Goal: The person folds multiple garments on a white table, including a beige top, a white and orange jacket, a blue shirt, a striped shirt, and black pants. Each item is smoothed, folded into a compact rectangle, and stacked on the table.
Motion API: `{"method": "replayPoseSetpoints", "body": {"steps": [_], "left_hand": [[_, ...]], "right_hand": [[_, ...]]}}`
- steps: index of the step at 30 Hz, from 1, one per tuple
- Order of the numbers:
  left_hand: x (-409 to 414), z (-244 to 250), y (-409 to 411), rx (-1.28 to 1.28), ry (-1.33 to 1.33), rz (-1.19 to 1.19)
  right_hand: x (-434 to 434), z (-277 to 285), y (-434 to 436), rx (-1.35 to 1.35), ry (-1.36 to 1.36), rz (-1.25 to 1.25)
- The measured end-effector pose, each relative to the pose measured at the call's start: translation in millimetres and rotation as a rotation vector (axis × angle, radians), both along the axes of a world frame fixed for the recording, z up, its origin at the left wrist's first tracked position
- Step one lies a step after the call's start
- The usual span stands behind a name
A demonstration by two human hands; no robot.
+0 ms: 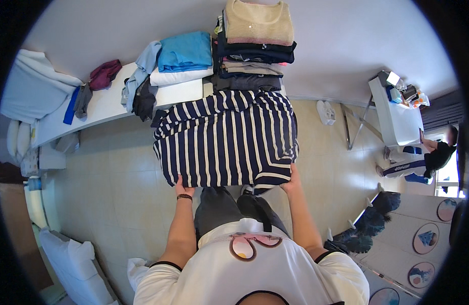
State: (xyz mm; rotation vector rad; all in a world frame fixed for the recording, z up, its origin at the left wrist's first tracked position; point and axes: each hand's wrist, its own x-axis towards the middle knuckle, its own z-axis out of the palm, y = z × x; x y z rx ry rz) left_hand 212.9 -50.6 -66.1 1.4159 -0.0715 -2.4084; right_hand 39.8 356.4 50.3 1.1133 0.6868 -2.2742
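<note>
A navy and white striped cloth item is spread out in front of me, bunched along its far edge. My left hand grips its near left edge, thumb on top. At the near right corner, where the stripes turn sideways, my right hand holds it. The fingers of both hands are partly hidden under the fabric. Just beyond the striped cloth rises a tall stack of folded clothes, topped by a beige knit sweater.
A long white table runs along the wall, bearing folded blue fabric, loose garments and a maroon cloth. On the right are white shoes, a white desk with a seated person, and a folding screen.
</note>
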Motion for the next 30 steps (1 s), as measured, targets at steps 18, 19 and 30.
{"method": "replayPoseSetpoints", "body": {"steps": [18,19,30], "left_hand": [[-138.8,86.3,-69.1,-0.539,-0.446,-0.01],[-130.4,75.5,-91.0,-0.604,-0.627,-0.074],[-83.5,64.9,-27.0,-1.707,-1.235,-0.634]], "right_hand": [[-127.4,-47.1,43.1,0.945,0.825,0.481],[-132.3,-43.3,7.7,1.149,1.017,0.521],[-79.9,-68.7,-48.8,1.582,0.433,0.743]]}}
